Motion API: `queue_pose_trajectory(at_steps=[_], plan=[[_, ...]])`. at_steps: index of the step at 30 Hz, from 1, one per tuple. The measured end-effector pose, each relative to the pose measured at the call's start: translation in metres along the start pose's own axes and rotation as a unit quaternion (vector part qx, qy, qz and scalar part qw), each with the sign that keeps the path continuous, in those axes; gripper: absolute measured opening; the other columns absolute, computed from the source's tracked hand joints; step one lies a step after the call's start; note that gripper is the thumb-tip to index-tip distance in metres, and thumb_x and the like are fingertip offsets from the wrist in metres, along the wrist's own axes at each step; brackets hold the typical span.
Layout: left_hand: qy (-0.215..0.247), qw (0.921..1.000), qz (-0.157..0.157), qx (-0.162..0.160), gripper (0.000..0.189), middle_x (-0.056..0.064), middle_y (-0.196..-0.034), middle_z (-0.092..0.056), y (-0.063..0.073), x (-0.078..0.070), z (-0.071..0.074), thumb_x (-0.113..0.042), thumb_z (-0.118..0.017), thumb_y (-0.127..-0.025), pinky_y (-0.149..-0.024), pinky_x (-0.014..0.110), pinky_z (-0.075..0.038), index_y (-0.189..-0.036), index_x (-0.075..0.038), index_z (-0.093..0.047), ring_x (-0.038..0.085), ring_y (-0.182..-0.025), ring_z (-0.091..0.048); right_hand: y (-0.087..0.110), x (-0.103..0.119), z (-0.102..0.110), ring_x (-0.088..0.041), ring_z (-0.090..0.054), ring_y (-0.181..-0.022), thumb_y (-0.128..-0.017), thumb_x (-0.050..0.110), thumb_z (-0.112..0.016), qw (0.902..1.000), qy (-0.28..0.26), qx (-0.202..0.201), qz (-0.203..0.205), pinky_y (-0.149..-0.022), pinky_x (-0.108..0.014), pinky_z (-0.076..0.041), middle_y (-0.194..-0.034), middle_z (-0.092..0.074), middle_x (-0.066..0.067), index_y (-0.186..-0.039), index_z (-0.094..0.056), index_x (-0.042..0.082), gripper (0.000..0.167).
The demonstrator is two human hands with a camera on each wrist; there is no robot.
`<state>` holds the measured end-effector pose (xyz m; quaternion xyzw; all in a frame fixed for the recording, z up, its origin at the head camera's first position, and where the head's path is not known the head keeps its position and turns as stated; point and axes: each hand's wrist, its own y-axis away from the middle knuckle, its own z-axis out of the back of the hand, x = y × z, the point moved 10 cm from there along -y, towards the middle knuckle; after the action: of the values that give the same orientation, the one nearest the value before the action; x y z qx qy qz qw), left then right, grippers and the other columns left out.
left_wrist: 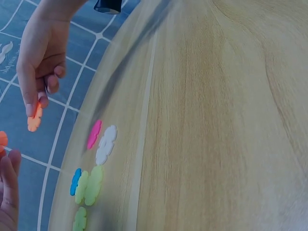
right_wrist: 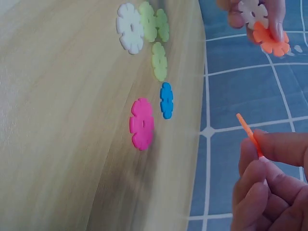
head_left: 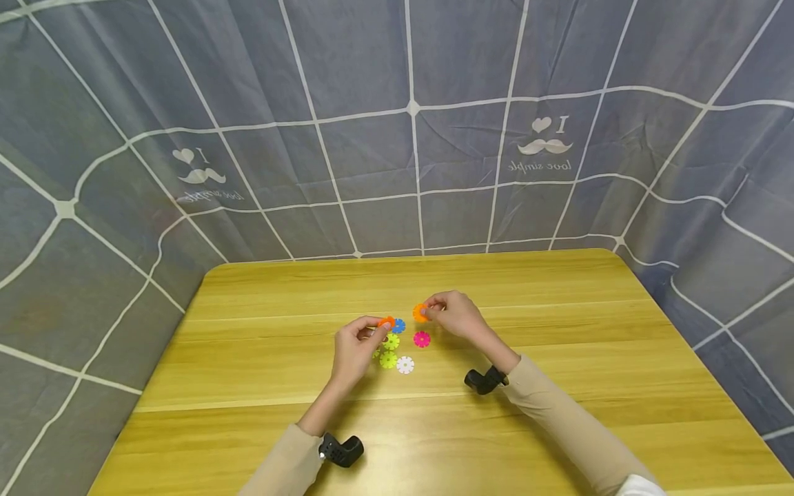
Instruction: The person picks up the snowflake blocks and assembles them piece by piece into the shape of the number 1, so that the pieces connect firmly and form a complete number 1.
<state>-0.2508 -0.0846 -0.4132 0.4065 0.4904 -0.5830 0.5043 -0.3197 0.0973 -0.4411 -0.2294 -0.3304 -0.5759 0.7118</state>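
Note:
My left hand [head_left: 352, 350] pinches an orange plastic snowflake disc [right_wrist: 272, 40] above the table. In the right wrist view a whitish snowflake disc [right_wrist: 252, 13] shows in the same grip, overlapping the orange one. To the right, my right hand [head_left: 460, 318] holds a second orange snowflake disc [head_left: 419, 313] between thumb and fingertips, edge-on in the right wrist view. The two orange discs are apart. Below the hands lie a blue disc [right_wrist: 166, 100], a pink disc [head_left: 422, 339], a white disc [head_left: 405, 365] and several yellow-green discs [head_left: 388, 359].
The wooden table [head_left: 527, 441] extends around the discs. A grey curtain [head_left: 372, 158] with white lines hangs behind its far edge and along the sides. A black wrist device is on each forearm, the left one [head_left: 342, 451] low in the head view.

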Motion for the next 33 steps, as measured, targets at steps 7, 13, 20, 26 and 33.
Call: queue_pose_trajectory(at_steps=[7, 13, 20, 26, 33], plan=[[0.002, 0.9995, 0.015, 0.026, 0.013, 0.028, -0.085, -0.068, 0.001, 0.003, -0.008, -0.006, -0.064, -0.091, -0.057, 0.019, -0.051, -0.093, 0.006, -0.067, 0.002, -0.061, -0.06, 0.007, 0.004, 0.002, -0.017, -0.056, -0.058, -0.086, 0.024, -0.071, 0.9987, -0.046, -0.015, -0.016, -0.05, -0.021, -0.037, -0.079, -0.07, -0.009, -0.099, -0.073, 0.007, 0.021], [0.009, 0.9995, 0.02, 0.023, 0.012, 0.024, -0.089, -0.07, 0.0, 0.006, -0.008, -0.006, -0.06, -0.094, -0.062, 0.031, -0.055, -0.096, 0.005, -0.064, 0.003, -0.063, -0.06, 0.009, 0.012, 0.001, -0.041, -0.06, -0.06, -0.089, 0.022, -0.067, 0.9955, -0.094, -0.012, -0.009, -0.042, -0.02, -0.03, -0.081, -0.071, -0.019, -0.1, -0.071, 0.006, 0.019], [0.01, 0.9997, 0.014, 0.018, 0.012, 0.023, -0.091, -0.069, 0.001, 0.002, -0.008, -0.007, -0.06, -0.094, -0.06, 0.022, -0.052, -0.097, 0.004, -0.063, 0.005, -0.066, -0.06, 0.009, 0.019, 0.006, -0.03, -0.056, -0.053, -0.089, 0.022, -0.068, 0.9954, -0.09, -0.029, 0.013, -0.045, -0.022, -0.038, -0.081, -0.069, -0.012, -0.095, -0.073, 0.008, 0.016], [0.004, 0.9999, 0.007, 0.007, 0.011, 0.021, -0.093, -0.07, 0.001, -0.001, -0.007, -0.007, -0.061, -0.093, -0.058, 0.016, -0.048, -0.097, 0.003, -0.064, 0.003, -0.063, -0.059, 0.009, 0.02, 0.007, -0.032, -0.062, -0.066, -0.088, 0.023, -0.069, 0.995, -0.095, -0.031, 0.006, -0.055, -0.025, -0.047, -0.086, -0.07, -0.006, -0.094, -0.074, 0.008, 0.016], [0.01, 0.9999, 0.009, 0.008, 0.013, 0.023, -0.097, -0.068, 0.001, 0.0, -0.009, -0.008, -0.061, -0.094, -0.058, 0.016, -0.048, -0.099, 0.004, -0.064, 0.002, -0.063, -0.059, 0.011, 0.025, 0.005, -0.044, -0.063, -0.075, -0.088, 0.02, -0.068, 0.9907, -0.134, -0.025, 0.009, -0.065, -0.043, -0.054, -0.085, -0.072, -0.013, -0.094, -0.072, 0.004, 0.018]])
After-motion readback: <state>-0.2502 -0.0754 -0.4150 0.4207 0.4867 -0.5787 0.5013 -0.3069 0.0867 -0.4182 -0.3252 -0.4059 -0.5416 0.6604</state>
